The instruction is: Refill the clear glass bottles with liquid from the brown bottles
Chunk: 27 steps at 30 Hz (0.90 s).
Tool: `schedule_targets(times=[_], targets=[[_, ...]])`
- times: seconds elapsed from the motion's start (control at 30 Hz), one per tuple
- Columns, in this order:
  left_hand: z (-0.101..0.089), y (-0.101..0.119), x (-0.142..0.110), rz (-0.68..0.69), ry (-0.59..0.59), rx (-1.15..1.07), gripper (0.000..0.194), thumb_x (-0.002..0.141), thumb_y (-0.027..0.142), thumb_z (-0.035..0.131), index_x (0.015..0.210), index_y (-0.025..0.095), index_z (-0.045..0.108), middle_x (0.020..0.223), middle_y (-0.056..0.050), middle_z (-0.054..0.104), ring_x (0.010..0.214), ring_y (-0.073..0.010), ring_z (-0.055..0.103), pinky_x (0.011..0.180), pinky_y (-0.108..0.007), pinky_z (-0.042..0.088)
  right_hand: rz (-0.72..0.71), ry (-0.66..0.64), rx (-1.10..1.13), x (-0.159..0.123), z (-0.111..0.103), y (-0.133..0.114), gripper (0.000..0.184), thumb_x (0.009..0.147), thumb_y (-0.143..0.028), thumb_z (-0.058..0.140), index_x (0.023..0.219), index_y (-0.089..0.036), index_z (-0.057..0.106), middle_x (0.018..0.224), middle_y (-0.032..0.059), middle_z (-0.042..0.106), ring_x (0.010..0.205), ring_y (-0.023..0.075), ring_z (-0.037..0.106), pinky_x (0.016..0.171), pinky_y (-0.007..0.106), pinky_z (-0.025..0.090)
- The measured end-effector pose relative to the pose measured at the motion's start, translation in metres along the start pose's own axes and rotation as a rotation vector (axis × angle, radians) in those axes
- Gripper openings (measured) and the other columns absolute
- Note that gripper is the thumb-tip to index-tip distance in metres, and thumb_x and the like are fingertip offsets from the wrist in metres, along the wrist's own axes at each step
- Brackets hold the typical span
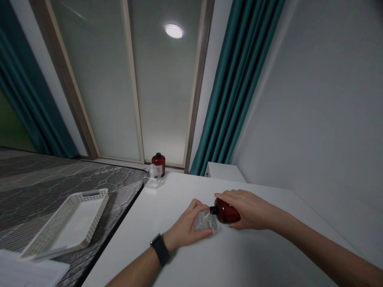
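My left hand, with a dark watch on its wrist, is wrapped round a clear glass or plastic vessel on the white table. My right hand grips a dark red bottle tipped on its side. The bottle's black neck points left and lies at the rim of the clear vessel, beside my left fingertips. Whether liquid is flowing cannot be made out. The palm side of my right hand hides part of the bottle.
At the table's far left corner stand another red bottle with a black cap and a clear tray holding a small clear bottle. A white basket and papers lie on the striped grey surface to the left. Beyond the white table is a white cabinet.
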<state>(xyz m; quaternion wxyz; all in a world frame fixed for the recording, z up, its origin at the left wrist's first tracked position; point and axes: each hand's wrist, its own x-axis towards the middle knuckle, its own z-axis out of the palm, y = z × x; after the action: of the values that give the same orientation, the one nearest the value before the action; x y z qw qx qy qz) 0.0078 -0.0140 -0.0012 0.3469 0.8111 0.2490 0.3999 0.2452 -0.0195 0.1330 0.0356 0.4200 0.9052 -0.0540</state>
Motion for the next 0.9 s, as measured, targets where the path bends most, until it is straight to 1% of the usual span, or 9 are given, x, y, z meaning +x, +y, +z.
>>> schedule_targets(times=[0.2,0.37,0.57,0.9], targets=[[-0.0008,0.0014,0.0002,0.000,-0.009,-0.004,0.054,0.082,0.031,0.078,0.128,0.024,0.051,0.116,-0.006,0.049,0.108,-0.0233,0.052,0.098,-0.039,0.046,-0.007,0.009,0.007,-0.0006,0.0008,0.0007,0.075,0.073,-0.031,0.075,0.142,-0.021,0.049,0.124,0.0132,0.067,0.108,0.0340,0.063,0.094,0.046,0.047],[-0.0004,-0.0002,0.0004,0.004,-0.012,0.000,0.053,0.083,0.034,0.077,0.128,0.023,0.052,0.115,-0.006,0.050,0.108,-0.0236,0.052,0.097,-0.038,0.046,0.001,0.006,-0.011,-0.0001,0.0005,-0.0002,0.072,0.074,-0.032,0.074,0.141,-0.021,0.050,0.124,0.0133,0.067,0.108,0.0341,0.064,0.094,0.045,0.047],[0.0000,-0.0001,0.0004,-0.002,-0.007,-0.002,0.054,0.082,0.031,0.078,0.128,0.025,0.051,0.115,-0.006,0.049,0.108,-0.0234,0.052,0.097,-0.038,0.046,-0.002,0.011,-0.023,0.0003,-0.0004,-0.0014,0.072,0.075,-0.033,0.074,0.141,-0.020,0.050,0.128,0.0137,0.066,0.109,0.0340,0.063,0.095,0.046,0.047],[-0.0010,0.0020,0.0006,-0.006,-0.010,-0.012,0.054,0.082,0.030,0.078,0.128,0.024,0.051,0.115,-0.006,0.049,0.108,-0.0232,0.053,0.097,-0.038,0.046,-0.026,0.024,-0.030,0.0005,-0.0013,-0.0004,0.071,0.075,-0.031,0.074,0.141,-0.019,0.050,0.123,0.0135,0.068,0.105,0.0334,0.064,0.091,0.045,0.048]])
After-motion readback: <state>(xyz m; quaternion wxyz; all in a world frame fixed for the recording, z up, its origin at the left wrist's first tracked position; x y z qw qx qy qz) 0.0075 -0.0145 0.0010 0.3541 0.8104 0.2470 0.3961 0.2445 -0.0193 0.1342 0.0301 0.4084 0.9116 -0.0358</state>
